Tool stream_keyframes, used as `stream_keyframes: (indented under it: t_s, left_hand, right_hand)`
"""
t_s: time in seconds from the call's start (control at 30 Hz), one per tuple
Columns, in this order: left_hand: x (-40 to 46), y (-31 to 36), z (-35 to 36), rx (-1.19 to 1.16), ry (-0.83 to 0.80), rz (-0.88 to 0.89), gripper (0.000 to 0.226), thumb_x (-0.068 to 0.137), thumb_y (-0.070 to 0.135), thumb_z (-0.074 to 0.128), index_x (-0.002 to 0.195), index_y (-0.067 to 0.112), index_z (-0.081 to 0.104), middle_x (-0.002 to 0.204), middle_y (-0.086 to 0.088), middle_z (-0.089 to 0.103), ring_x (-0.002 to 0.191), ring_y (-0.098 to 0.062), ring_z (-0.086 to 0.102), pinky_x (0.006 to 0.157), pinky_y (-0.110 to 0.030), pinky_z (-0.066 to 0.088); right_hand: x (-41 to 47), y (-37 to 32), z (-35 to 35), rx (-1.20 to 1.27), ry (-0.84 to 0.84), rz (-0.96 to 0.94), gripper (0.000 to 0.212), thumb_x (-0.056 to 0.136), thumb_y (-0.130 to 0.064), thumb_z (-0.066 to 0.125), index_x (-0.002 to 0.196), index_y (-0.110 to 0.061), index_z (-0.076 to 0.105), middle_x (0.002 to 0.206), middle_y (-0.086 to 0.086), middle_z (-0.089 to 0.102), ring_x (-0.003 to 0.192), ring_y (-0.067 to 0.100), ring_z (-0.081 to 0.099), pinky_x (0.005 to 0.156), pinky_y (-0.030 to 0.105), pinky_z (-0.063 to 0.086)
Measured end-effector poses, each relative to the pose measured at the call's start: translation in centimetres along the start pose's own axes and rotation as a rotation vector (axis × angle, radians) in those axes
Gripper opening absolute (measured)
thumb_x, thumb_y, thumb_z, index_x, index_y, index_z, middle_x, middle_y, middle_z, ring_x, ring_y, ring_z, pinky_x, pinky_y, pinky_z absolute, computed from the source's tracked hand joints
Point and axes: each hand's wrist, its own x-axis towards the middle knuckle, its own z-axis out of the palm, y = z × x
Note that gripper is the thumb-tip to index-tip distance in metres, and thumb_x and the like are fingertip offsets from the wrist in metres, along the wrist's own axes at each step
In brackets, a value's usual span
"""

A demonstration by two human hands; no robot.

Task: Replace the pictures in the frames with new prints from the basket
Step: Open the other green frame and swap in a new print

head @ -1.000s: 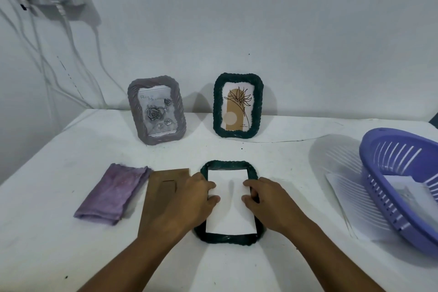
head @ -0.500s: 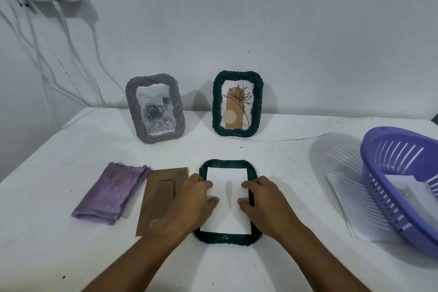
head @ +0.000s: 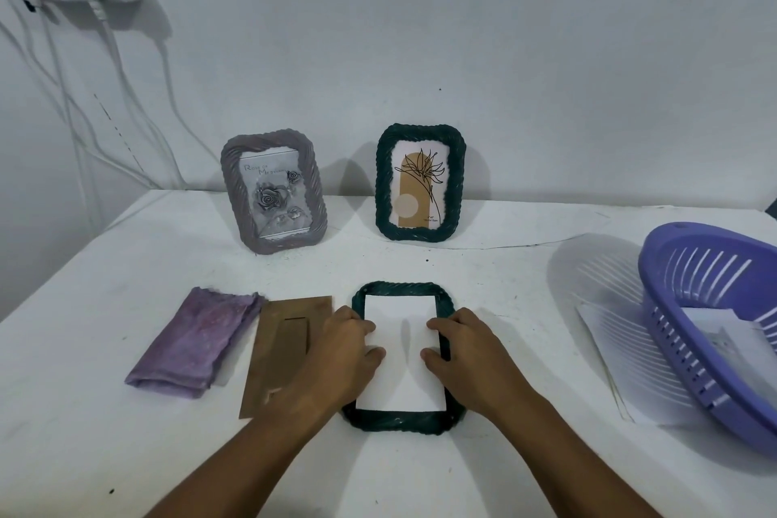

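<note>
My worry: the print could skew or buckle in the frame if one hand presses harder, and the backing would then trap a crooked sheet. The frame lies face down on the table, mid-front, dark green with a ropey rim; the print shows its blank white back, seated inside. My left hand and right hand grasp nothing, fingers spread flat on the paper's side edges. The basket sits far right
</note>
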Motion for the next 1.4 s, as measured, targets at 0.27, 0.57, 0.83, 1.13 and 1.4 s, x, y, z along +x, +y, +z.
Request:
stream_keyframes:
  t_s: [0.27, 0.57, 0.83, 1.13, 1.4]
  left_hand:
    - [0.2, -0.1, 0.0, -0.029, -0.010, 0.008, 0.045, 0.093, 0.035, 0.055, 0.134, 0.016, 0.052, 0.132, 0.002, 0.046, 0.116, -0.010, 0.046, 0.075, -0.005, 0.017]
    - [0.1, -0.1, 0.0, -0.024, -0.039, 0.012, 0.046, 0.093, 0.034, 0.054, 0.135, 0.016, 0.050, 0.132, 0.001, 0.044, 0.115, -0.011, 0.047, 0.074, -0.007, 0.020]
    - [-0.2, 0.1, -0.2, 0.002, 0.015, 0.052, 0.045, 0.094, 0.037, 0.051, 0.136, 0.019, 0.050, 0.130, 0.003, 0.045, 0.113, -0.008, 0.046, 0.072, -0.006, 0.017]
    - [-2.8, -3.6, -0.8, 0.110, 0.330, 0.036, 0.027, 0.077, 0.038, 0.067, 0.094, 0.017, 0.065, 0.090, 0.000, 0.063, 0.089, -0.025, 0.057, 0.077, -0.035, 0.042]
    - [-5.3, -5.7, 1.6, 0.027, 0.305, -0.415, 0.091, 0.067, 0.073, 0.038, 0.119, 0.000, 0.053, 0.124, -0.019, 0.048, 0.115, -0.036, 0.040, 0.093, -0.046, 0.039]
  right_hand:
    - [0.1, 0.1, -0.1, 0.009, 0.000, 0.010, 0.047, 0.093, -0.034, 0.053, 0.137, -0.019, 0.046, 0.132, -0.003, 0.045, 0.119, 0.013, 0.046, 0.097, 0.020, 0.036]
    - [0.2, 0.2, 0.0, 0.018, -0.001, 0.007, 0.047, 0.093, -0.034, 0.053, 0.137, -0.018, 0.046, 0.132, -0.003, 0.044, 0.117, 0.013, 0.047, 0.095, 0.019, 0.036]
    - [0.2, 0.6, 0.0, 0.056, 0.030, -0.003, 0.045, 0.093, -0.033, 0.053, 0.135, -0.020, 0.047, 0.129, -0.004, 0.044, 0.111, 0.012, 0.050, 0.091, 0.018, 0.038]
    - [0.3, 3.9, 0.6, 0.193, 0.282, -0.151, 0.030, 0.091, -0.031, 0.057, 0.120, -0.022, 0.059, 0.110, -0.006, 0.050, 0.103, 0.011, 0.046, 0.090, 0.024, 0.043]
    - [0.6, 4.7, 1.5, 0.257, 0.295, -0.167, 0.030, 0.091, -0.034, 0.056, 0.119, -0.023, 0.058, 0.112, -0.008, 0.049, 0.098, 0.013, 0.052, 0.089, 0.031, 0.048]
